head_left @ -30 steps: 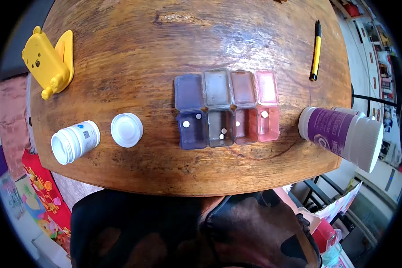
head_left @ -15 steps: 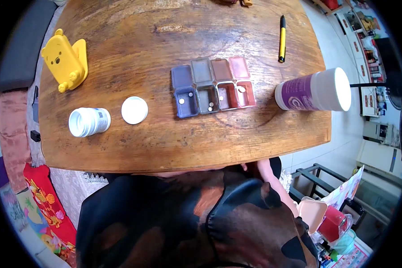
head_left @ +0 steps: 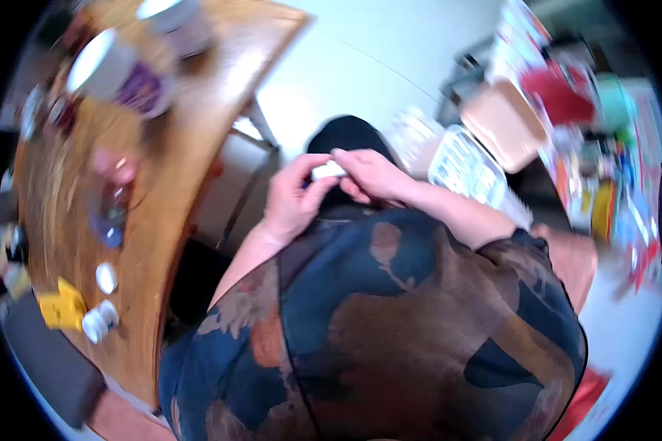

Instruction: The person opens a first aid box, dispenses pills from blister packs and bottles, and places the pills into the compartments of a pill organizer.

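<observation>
My left hand (head_left: 296, 192) and my right hand (head_left: 369, 175) meet above my lap, away from the table. Between their fingers is a small white object (head_left: 328, 170), gripped from both sides; blur hides what it is. On the wooden table (head_left: 143, 294), the pill organizer (head_left: 115, 195) shows blurred, with pink and blue ends. A white cap (head_left: 107, 278) lies near the small white bottle (head_left: 101, 321), which rests on its side. Beside that bottle is the yellow bear-shaped stand (head_left: 63, 305).
Two large white containers stand on the table's far part, one purple-labelled (head_left: 129, 77), the other (head_left: 175, 26) near the corner. To my right are a beige tray (head_left: 504, 125), a clear plastic container (head_left: 467, 167), a red item (head_left: 559, 92) and assorted packages.
The view has swung right, putting the table at the left. Both my hands have come into view, holding a small white object together.
</observation>
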Available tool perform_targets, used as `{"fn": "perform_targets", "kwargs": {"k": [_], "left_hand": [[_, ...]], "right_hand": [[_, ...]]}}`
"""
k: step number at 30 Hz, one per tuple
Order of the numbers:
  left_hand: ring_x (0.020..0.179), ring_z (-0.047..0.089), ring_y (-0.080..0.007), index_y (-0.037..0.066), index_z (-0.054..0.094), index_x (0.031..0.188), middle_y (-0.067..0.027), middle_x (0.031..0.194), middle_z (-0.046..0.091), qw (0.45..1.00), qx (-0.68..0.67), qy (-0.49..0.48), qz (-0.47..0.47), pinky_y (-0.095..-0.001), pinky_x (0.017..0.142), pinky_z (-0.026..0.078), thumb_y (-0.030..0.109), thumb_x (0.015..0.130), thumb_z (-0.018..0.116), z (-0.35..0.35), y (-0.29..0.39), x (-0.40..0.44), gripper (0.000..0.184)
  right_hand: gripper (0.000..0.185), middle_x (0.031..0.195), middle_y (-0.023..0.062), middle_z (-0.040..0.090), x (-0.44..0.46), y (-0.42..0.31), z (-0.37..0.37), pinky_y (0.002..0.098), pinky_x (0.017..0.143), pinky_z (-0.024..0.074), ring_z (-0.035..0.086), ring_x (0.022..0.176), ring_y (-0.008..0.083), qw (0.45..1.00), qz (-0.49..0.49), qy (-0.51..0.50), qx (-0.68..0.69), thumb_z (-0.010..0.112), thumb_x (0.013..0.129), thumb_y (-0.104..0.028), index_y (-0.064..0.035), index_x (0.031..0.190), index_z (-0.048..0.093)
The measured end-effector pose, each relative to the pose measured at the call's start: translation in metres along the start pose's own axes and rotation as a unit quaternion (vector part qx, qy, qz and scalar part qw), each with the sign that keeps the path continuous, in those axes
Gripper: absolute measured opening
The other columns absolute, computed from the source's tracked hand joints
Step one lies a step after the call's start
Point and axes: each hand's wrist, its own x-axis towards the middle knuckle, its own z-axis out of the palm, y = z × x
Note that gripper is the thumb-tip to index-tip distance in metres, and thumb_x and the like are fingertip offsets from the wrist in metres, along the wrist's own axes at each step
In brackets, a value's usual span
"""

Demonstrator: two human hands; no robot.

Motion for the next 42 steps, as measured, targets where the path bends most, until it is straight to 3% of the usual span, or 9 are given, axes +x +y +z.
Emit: {"fn": "perform_targets", "kwargs": {"k": [5,10,13,17,21,27,31,35,42], "left_hand": [[0.082,0.063,-0.0198,-0.002,0.062,0.104,-0.0116,0.088,0.064,0.990,0.037,-0.093,0.095,-0.0284,0.073,0.049,0.003,0.081,0.071,0.044,0.018,0.002,0.025],[0.069,0.058,-0.0286,-0.001,0.060,0.104,-0.0148,0.080,0.059,0.949,0.147,-0.141,0.240,-0.0337,0.060,0.047,0.005,0.079,0.072,0.066,0.039,0.000,0.029],[0.080,0.062,-0.0220,-0.002,0.060,0.104,-0.0128,0.088,0.062,0.971,0.107,-0.140,0.163,-0.0294,0.072,0.049,0.004,0.082,0.071,0.076,0.042,-0.011,0.026],[0.092,0.060,-0.0122,0.000,0.053,0.116,-0.0081,0.099,0.062,0.995,0.002,-0.094,0.022,-0.0251,0.080,0.049,0.007,0.086,0.069,0.082,0.035,-0.029,0.035],[0.091,0.060,-0.0118,0.001,0.047,0.121,-0.0069,0.101,0.062,0.986,0.037,-0.160,0.041,-0.0251,0.079,0.050,0.006,0.085,0.070,0.087,0.045,-0.035,0.043],[0.082,0.057,-0.0109,0.008,0.037,0.137,-0.0059,0.096,0.060,0.979,0.041,-0.198,-0.018,-0.0231,0.077,0.049,0.002,0.089,0.063,0.090,0.052,-0.044,0.056],[0.077,0.055,-0.0089,0.005,0.043,0.132,-0.0045,0.088,0.059,0.988,0.023,-0.134,-0.066,-0.0219,0.072,0.048,0.004,0.093,0.057,0.071,0.026,-0.048,0.041],[0.070,0.055,-0.0073,0.003,0.050,0.123,-0.0021,0.082,0.059,0.991,0.027,-0.083,-0.101,-0.0208,0.066,0.047,0.003,0.091,0.058,0.054,0.000,-0.052,0.033],[0.069,0.054,-0.0073,0.003,0.052,0.120,-0.0011,0.081,0.059,0.987,0.029,-0.090,-0.126,-0.0207,0.065,0.047,0.004,0.091,0.059,0.046,-0.011,-0.055,0.030]], "right_hand": [[0.044,0.054,-0.0039,0.045,-0.049,0.032,-0.031,0.0220,0.038,0.0255,0.034,0.042,0.0048,0.996,-0.005,-0.009,0.094,0.042,0.100,-0.045,-0.0069,0.092,0.061],[0.042,0.055,-0.0044,0.045,-0.081,0.050,-0.046,0.0201,0.040,0.0277,0.036,0.043,0.0049,0.982,-0.008,-0.057,0.181,0.044,0.099,-0.046,-0.0080,0.087,0.057],[0.039,0.059,-0.0031,0.050,-0.091,0.061,-0.048,0.0185,0.042,0.0347,0.046,0.047,0.0053,0.977,-0.067,-0.053,0.196,0.050,0.097,-0.045,-0.0075,0.089,0.057],[0.030,0.080,0.0030,0.058,-0.093,0.076,-0.048,0.0181,0.054,0.0431,0.054,0.063,0.0068,0.951,-0.223,-0.075,0.198,0.057,0.095,-0.024,-0.0007,0.113,0.051],[0.028,0.083,0.0022,0.058,-0.103,0.083,-0.052,0.0189,0.058,0.0433,0.053,0.067,0.0066,0.947,-0.241,-0.072,0.201,0.058,0.094,-0.021,-0.0017,0.114,0.051],[0.019,0.089,0.0009,0.059,-0.117,0.102,-0.088,0.0223,0.067,0.0454,0.053,0.078,0.0075,0.921,-0.369,0.104,0.061,0.060,0.091,-0.015,-0.0034,0.105,0.058],[0.027,0.078,0.0065,0.063,-0.172,0.104,-0.154,0.0302,0.066,0.0487,0.058,0.072,0.0137,0.907,-0.187,0.321,-0.201,0.061,0.082,-0.024,-0.0001,0.094,0.062],[0.043,0.088,0.0224,0.068,-0.222,0.119,-0.186,0.0385,0.079,0.0511,0.066,0.086,0.0319,0.863,0.022,0.360,-0.355,0.060,0.075,-0.040,0.0007,0.087,0.068],[0.043,0.081,0.0216,0.068,-0.218,0.135,-0.190,0.0390,0.076,0.0518,0.066,0.079,0.0340,0.826,0.053,0.435,-0.354,0.062,0.074,-0.041,0.0010,0.078,0.068]]}}
